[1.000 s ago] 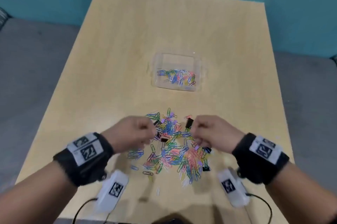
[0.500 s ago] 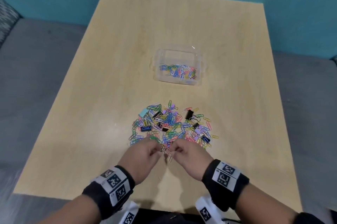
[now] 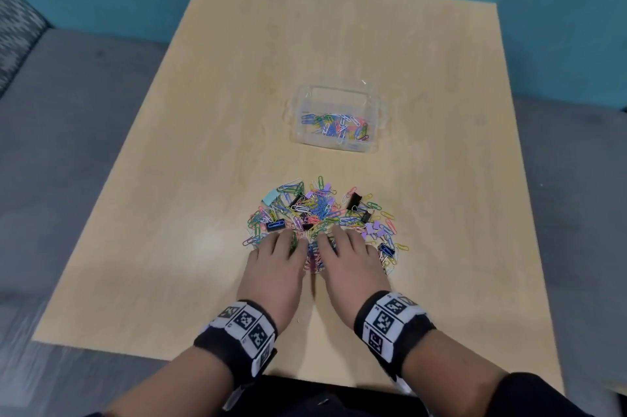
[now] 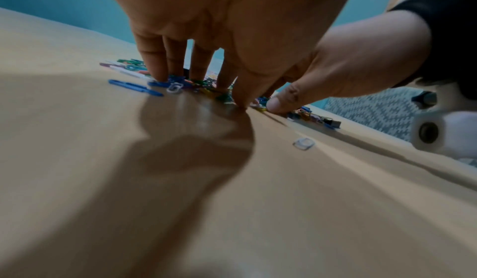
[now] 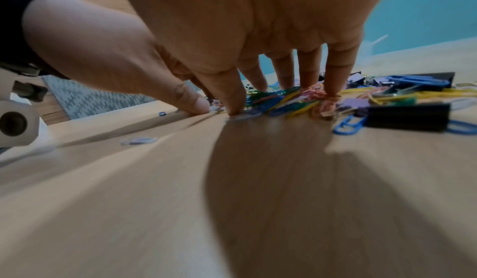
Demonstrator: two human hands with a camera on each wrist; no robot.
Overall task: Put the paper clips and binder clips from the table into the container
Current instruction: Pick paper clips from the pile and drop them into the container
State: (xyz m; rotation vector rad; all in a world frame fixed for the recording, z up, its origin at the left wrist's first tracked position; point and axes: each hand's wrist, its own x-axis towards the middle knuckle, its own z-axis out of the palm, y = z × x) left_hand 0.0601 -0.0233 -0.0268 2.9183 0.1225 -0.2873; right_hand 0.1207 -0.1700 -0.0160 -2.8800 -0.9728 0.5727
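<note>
Container (image 3: 380,111) in head view only; wrist cams: hands (image 4: 232,37) on clips (image 5: 286,100).

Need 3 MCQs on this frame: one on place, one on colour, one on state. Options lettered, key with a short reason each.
1. Where does the clear container sit relative to the clip pile?
A. Farther from the person, apart from the pile
B. Between the pile and the person
C. On top of the pile

2. What colour is the wall beyond the table?
A. White
B. Teal
C. Red

3. How are the left hand and right hand placed?
A. Both raised over the container
B. Fingers down on the near edge of the pile
C. One hand grips the container

Key: 1 A, the head view shows bare tabletop between the container and the pile. 2 B, teal fills the background in every view. 3 B, both wrist views show straight fingers pressing onto clips.
</note>
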